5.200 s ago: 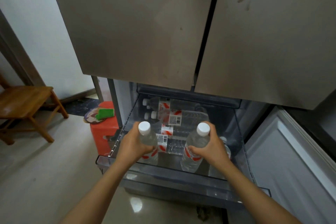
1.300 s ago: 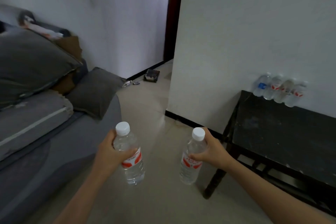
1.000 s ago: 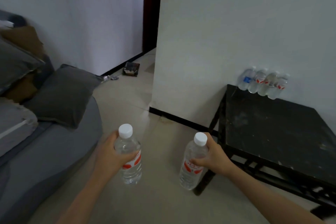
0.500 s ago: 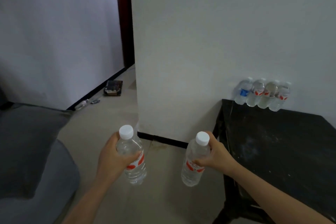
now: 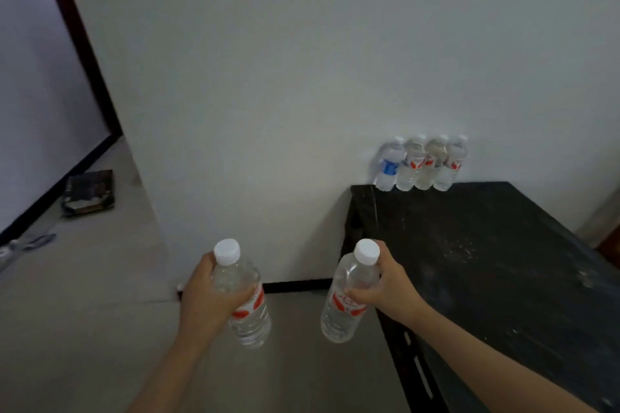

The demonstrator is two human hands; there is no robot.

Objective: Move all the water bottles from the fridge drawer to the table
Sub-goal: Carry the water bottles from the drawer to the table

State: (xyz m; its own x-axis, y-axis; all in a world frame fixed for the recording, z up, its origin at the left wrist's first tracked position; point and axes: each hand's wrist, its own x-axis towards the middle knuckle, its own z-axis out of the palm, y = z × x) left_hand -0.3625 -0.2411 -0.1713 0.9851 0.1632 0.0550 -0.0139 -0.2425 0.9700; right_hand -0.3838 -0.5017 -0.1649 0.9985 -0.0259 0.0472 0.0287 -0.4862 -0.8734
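My left hand [image 5: 201, 298] grips a clear water bottle [image 5: 246, 312] with a white cap and red label, held upright over the floor. My right hand [image 5: 389, 288] grips a second bottle [image 5: 345, 302] of the same kind, just left of the black table's [image 5: 486, 265] near corner. Several water bottles [image 5: 421, 163] stand in a row at the table's far edge against the white wall; the leftmost has a blue label. The fridge drawer is out of view.
A white wall corner stands ahead, with a dark door frame [image 5: 77, 43] to the left. A flat dark object [image 5: 89, 193] lies on the pale floor near the doorway. The table's dark frame [image 5: 406, 352] runs down at my right.
I have carried both bottles from the fridge drawer into another room. Over the last second the view swung right, the sofa dropped out of sight and the table came closer.
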